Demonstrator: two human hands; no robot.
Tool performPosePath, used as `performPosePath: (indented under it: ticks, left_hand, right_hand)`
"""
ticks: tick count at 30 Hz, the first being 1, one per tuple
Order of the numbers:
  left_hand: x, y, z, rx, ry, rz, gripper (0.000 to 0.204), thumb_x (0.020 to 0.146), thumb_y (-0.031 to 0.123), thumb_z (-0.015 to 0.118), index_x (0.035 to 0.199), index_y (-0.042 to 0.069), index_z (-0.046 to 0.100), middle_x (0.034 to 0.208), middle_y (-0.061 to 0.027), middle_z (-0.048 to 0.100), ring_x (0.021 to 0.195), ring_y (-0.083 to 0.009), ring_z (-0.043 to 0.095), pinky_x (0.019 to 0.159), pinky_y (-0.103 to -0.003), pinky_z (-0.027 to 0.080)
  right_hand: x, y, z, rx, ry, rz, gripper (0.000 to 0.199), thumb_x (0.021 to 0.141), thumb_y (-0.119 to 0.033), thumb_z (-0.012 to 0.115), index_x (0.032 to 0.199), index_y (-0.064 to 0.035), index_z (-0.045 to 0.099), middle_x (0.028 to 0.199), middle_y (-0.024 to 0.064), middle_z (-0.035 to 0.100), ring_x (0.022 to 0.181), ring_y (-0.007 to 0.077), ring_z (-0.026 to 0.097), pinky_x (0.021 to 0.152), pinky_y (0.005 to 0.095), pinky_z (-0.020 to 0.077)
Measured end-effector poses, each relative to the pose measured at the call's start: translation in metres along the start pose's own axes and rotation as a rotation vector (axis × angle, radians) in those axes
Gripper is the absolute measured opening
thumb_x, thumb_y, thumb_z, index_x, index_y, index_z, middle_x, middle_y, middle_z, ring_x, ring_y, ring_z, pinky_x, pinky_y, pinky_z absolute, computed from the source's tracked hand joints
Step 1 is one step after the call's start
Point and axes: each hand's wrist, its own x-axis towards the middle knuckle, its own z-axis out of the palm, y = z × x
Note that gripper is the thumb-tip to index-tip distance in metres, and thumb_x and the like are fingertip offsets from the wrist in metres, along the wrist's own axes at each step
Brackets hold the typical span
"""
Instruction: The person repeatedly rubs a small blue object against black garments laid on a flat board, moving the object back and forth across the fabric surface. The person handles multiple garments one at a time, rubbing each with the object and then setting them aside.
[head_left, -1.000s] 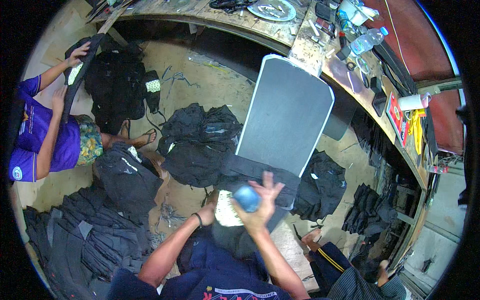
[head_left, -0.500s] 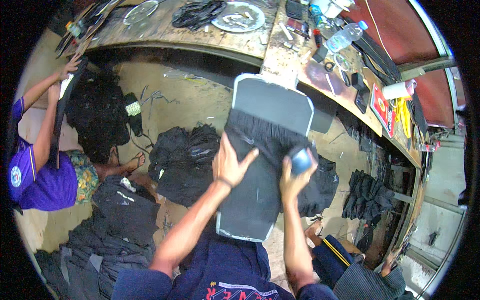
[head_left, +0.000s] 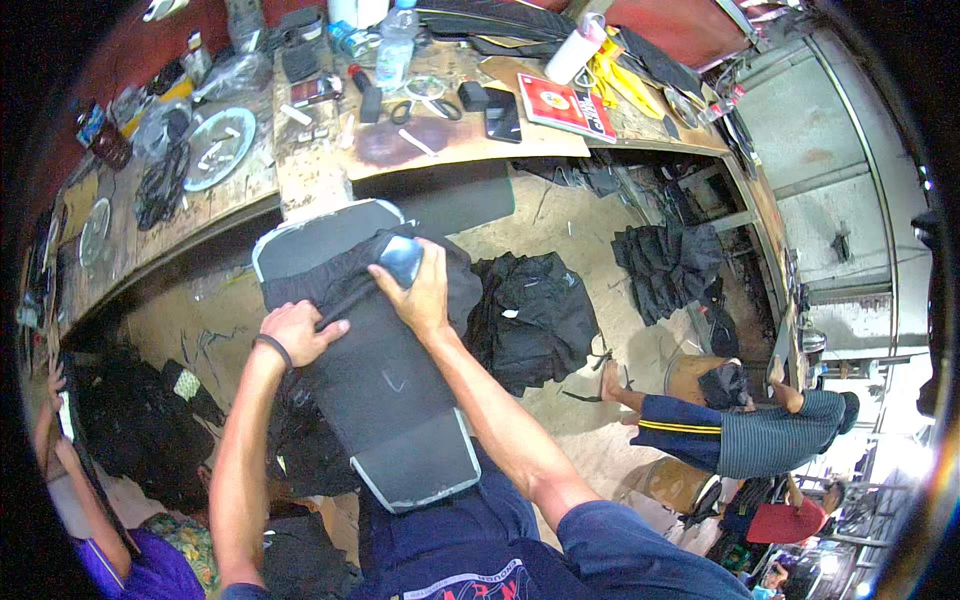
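A black garment point(head_left: 360, 390), with a gathered waistband near its far end, is pulled over a long grey board point(head_left: 425, 475) with pale edges. My left hand point(head_left: 298, 335) lies on the cloth at the board's left side, thumb spread and fingers slightly bent. My right hand point(head_left: 425, 290) is closed round a glossy blue, rounded object point(head_left: 401, 260) and rests by the garment's far right part. What kind of object it is, I cannot make out. A small light mark shows on the cloth nearer to me.
Beyond the board runs a wooden workbench point(head_left: 460, 150) with a water bottle point(head_left: 397, 50), scissors point(head_left: 428, 105), a phone point(head_left: 503, 118) and a plate point(head_left: 220, 150). Black garments point(head_left: 530, 320) lie in heaps below. A person in purple point(head_left: 150, 560) is at lower left; another in stripes point(head_left: 775, 440) at right.
My view has swung to the right, so board and bench appear further left. My right hand, still holding the blue object, has moved toward the waistband. The left hand stays on the cloth.
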Motion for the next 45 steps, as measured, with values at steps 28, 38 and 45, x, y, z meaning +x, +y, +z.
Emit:
performPosePath:
  ticks: [28,38,45]
  left_hand:
    - [0.023,-0.015,0.059,-0.002,1.02,0.01,0.139,0.059,0.085,0.085,0.171,0.02,0.036,0.166,-0.0199,0.043,0.151,-0.0421,0.042,0.121,-0.074,0.026]
    - [0.034,-0.015,0.049,-0.244,0.59,-0.38,0.17,0.045,0.093,0.085,0.178,0.018,0.009,0.182,-0.0224,0.011,0.168,-0.0423,0.012,0.124,-0.082,0.011]
    - [0.036,-0.013,0.053,-0.232,0.624,-0.387,0.165,0.046,0.096,0.082,0.177,0.021,0.016,0.182,-0.0211,0.013,0.167,-0.0434,0.015,0.122,-0.086,0.011]
  right_hand:
    - [-0.059,-0.099,-0.013,-0.139,-0.78,-0.504,0.052,0.074,-0.04,0.093,0.11,-0.0097,0.072,0.098,0.0098,0.064,0.093,0.0315,0.06,0.078,0.0449,0.0496]
    - [-0.044,-0.119,-0.04,-0.052,-0.899,-0.592,0.047,0.067,-0.038,0.097,0.095,-0.0091,0.072,0.085,0.0118,0.064,0.08,0.0329,0.065,0.077,0.0505,0.0545]
    - [-0.068,-0.091,-0.069,0.036,-0.957,-0.458,0.048,0.072,-0.041,0.096,0.102,-0.0105,0.075,0.087,0.0089,0.063,0.087,0.03,0.062,0.083,0.044,0.0535]
